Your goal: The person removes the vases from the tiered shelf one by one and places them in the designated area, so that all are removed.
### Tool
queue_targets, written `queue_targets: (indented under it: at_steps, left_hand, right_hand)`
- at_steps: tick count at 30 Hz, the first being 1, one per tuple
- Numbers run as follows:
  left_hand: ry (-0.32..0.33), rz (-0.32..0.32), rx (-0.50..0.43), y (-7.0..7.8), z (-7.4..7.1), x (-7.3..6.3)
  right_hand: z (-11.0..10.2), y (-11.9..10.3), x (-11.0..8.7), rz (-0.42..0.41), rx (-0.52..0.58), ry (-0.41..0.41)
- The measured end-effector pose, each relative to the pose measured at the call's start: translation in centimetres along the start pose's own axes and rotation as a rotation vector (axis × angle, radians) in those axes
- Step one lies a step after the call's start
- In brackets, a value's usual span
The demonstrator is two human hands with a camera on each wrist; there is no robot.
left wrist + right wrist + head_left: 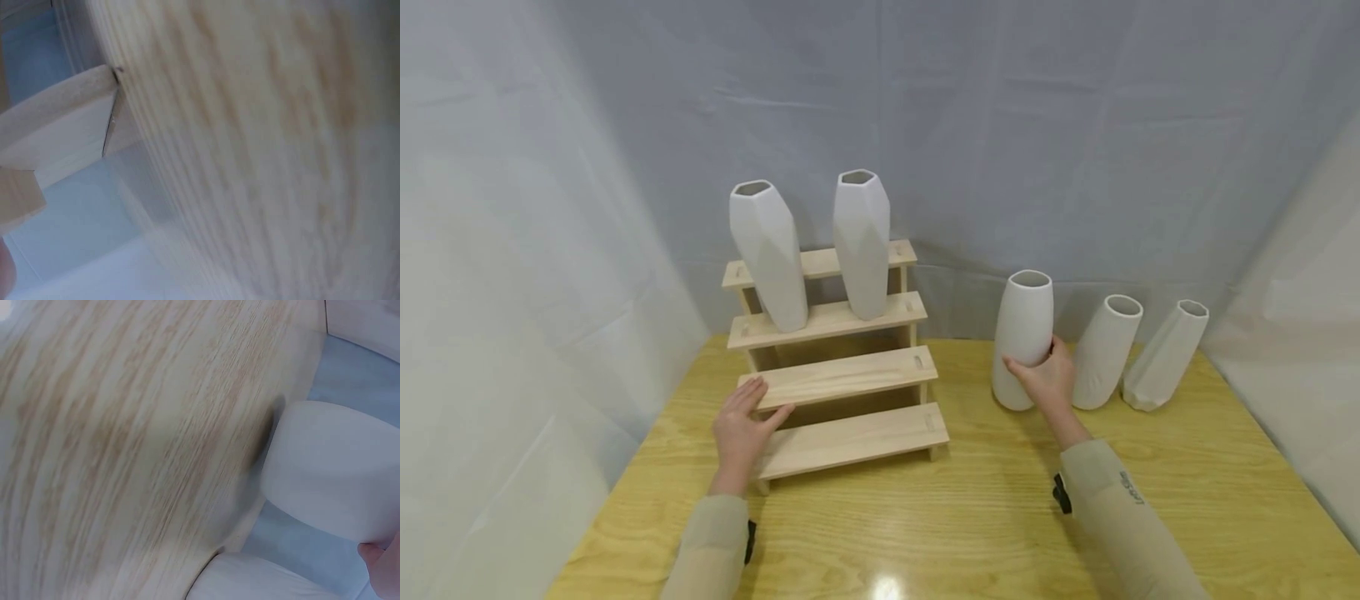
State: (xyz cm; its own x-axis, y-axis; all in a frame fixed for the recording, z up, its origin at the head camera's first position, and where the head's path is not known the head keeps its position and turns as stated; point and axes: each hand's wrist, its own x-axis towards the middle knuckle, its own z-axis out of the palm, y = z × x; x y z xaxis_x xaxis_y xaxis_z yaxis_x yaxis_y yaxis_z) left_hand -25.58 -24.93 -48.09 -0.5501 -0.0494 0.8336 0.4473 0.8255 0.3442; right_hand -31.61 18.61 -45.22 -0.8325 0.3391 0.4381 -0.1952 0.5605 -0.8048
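At the right of the head view, my right hand (1051,382) grips a smooth white vase (1024,329) by its lower half, thumb across the front. The same vase (337,469) fills the right side of the right wrist view; whether its base touches the table cannot be told. My left hand (742,429) rests at the left end of a four-tier wooden stand (850,377), its fingers on the second tier from the bottom. Two tall faceted white vases, one on the left (771,250) and one on the right (862,242), stand on the second tier from the top.
Right of the held vase stand a white vase with a round mouth (1105,354) and a ribbed white vase (1167,358), both on the yellow wooden table (985,517). A pale grey cloth (1000,125) hangs behind the table and along its sides.
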Motion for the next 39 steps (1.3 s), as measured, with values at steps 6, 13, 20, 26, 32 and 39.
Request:
queue_targets:
  at_steps: [6, 13, 20, 26, 32, 39]
  left_hand:
    - [-0.002, -0.003, 0.003, 0.1, 0.0, 0.1]
    - [-0.016, -0.019, -0.006, 0.3, 0.0, 0.1]
    - [-0.028, -0.04, 0.0, 0.2, 0.1, 0.0]
    - [-0.025, -0.036, -0.008, 0.2, 0.0, 0.1]
    - [-0.022, -0.035, -0.008, 0.1, 0.0, 0.1]
    - [-0.025, -0.041, -0.007, 0.2, 0.0, 0.1]
  right_hand:
    - [0.1, 0.1, 0.0, -0.002, -0.017, 0.001]
    - [0.0, 0.2, 0.0, 0.012, -0.053, -0.015]
    - [-0.1, 0.4, -0.1, 0.021, -0.038, -0.026]
    - [-0.3, 0.5, -0.1, -0.003, 0.025, -0.026]
    - [-0.7, 0.5, -0.1, -0.007, 0.044, -0.064]
    - [-1.3, 0.4, -0.3, -0.006, 0.017, -0.112]
